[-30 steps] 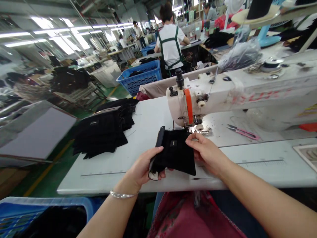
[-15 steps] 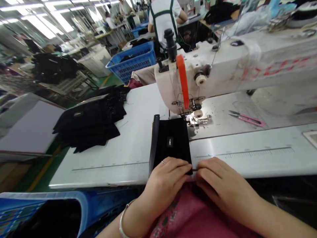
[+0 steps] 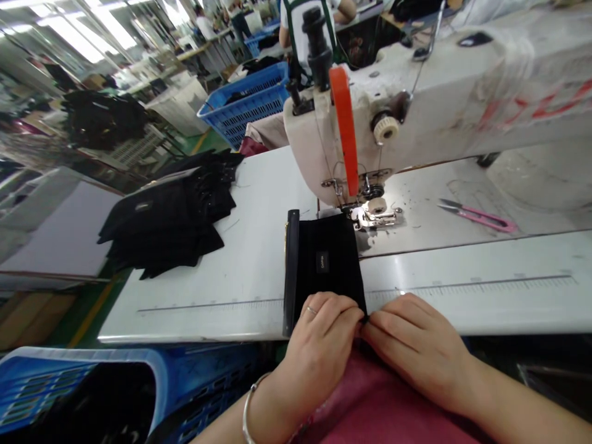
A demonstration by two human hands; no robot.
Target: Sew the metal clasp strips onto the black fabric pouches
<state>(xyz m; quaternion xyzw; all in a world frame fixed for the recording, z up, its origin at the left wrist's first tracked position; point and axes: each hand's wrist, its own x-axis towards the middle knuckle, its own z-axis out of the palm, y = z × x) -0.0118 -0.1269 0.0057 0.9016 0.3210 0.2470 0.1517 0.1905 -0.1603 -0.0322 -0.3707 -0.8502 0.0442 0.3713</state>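
Note:
A black fabric pouch (image 3: 342,253) with a small label and a dark zip band down its left side lies at the table's front edge. Its far right corner reaches the presser foot (image 3: 374,217) of the sewing machine (image 3: 305,145). My left hand (image 3: 324,336) is closed on the pouch's near end, thumb hidden beneath. At the near right corner my right hand (image 3: 414,345) pinches the pouch's edge, its fingertips almost meeting those of the left. Both hands are just off the table edge, above a pink garment.
Stacked black pouches (image 3: 171,213) lie on the left of the white table (image 3: 259,265). Pink-handled thread snips (image 3: 481,217) rest right of the needle. A blue basket (image 3: 160,376) with black pieces stands below left; another blue crate (image 3: 250,102) and a seated person are behind.
My right hand has moved left, closing in on the pouch's near corner and my left hand. The view has shifted slightly closer to the machine.

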